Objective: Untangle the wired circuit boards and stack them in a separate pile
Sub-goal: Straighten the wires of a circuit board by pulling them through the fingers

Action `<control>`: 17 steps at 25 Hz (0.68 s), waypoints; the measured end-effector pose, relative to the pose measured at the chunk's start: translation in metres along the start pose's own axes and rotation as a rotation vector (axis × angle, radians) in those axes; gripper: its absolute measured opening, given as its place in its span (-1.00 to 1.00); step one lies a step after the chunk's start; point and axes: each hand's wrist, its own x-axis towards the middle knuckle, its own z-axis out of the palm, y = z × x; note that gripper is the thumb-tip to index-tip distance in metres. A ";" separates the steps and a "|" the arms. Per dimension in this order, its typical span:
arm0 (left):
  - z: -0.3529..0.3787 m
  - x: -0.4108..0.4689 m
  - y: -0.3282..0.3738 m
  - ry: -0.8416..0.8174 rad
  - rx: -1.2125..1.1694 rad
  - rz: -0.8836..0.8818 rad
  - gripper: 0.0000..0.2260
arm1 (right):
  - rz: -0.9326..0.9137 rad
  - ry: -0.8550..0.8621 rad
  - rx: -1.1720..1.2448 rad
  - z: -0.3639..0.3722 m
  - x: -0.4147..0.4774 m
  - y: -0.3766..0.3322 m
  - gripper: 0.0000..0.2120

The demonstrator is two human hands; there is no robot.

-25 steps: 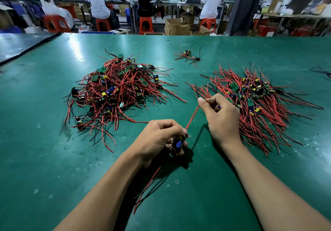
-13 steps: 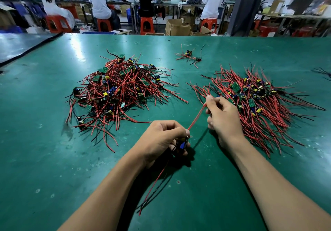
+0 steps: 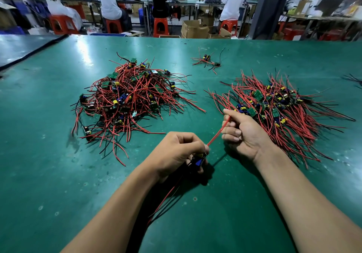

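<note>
Left hand (image 3: pixel 176 152): fingers curled round one circuit board (image 3: pixel 199 162).
Right hand (image 3: pixel 244 135): fingertips pinch its red wire (image 3: pixel 216 134), taut between both hands.
Tangled heap (image 3: pixel 133 98): beyond the left fingers.
Stacked pile (image 3: pixel 290 119): just behind the right fingers.

Tangled heap (image 3: pixel 129 103) left, sorted pile (image 3: pixel 278 111) right

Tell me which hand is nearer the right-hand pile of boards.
Right. The right hand pinches a red wire at the left edge of the pile; the left hand grips a board farther left, clear of the pile.
</note>
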 end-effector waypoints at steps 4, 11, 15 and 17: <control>0.000 0.001 -0.001 0.035 -0.042 -0.027 -0.79 | -0.257 0.092 -0.251 -0.001 0.003 0.007 -0.70; 0.006 0.006 0.002 0.184 -0.311 -0.028 -0.68 | -0.282 0.114 -0.351 -0.004 0.007 0.013 -0.47; 0.005 0.010 0.006 0.209 -0.406 -0.090 -0.51 | -0.309 0.106 -0.458 -0.001 0.005 0.016 -0.51; 0.005 0.011 0.007 0.203 -0.428 -0.108 -0.45 | -0.339 0.099 -0.511 0.003 0.000 0.018 -0.56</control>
